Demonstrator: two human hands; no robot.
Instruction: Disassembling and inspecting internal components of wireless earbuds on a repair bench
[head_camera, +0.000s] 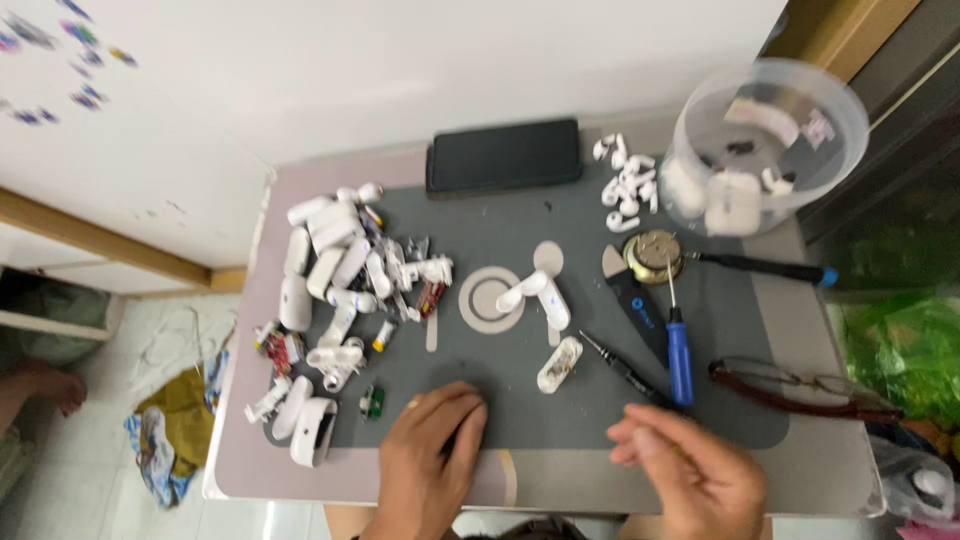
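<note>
resting at the bottom centre of the frame, your left hand (432, 450) lies flat, fingers together, pressing on the dark grey work mat (500, 400). your right hand (690, 470), lower right, is blurred with fingers loosely curled; you cannot tell whether it pinches anything. just above it lie a black screwdriver (625, 372) and a blue-handled screwdriver (679, 345), with a small white earbud case half (558, 364) between the hands and further up. left of centre sits a heap of white earbud case parts (335, 290). glasses (800, 385) lie at right. farther up, a dark phone (503, 155), loose white earbuds (625, 180) and a clear plastic tub (765, 145) at upper right.
</note>
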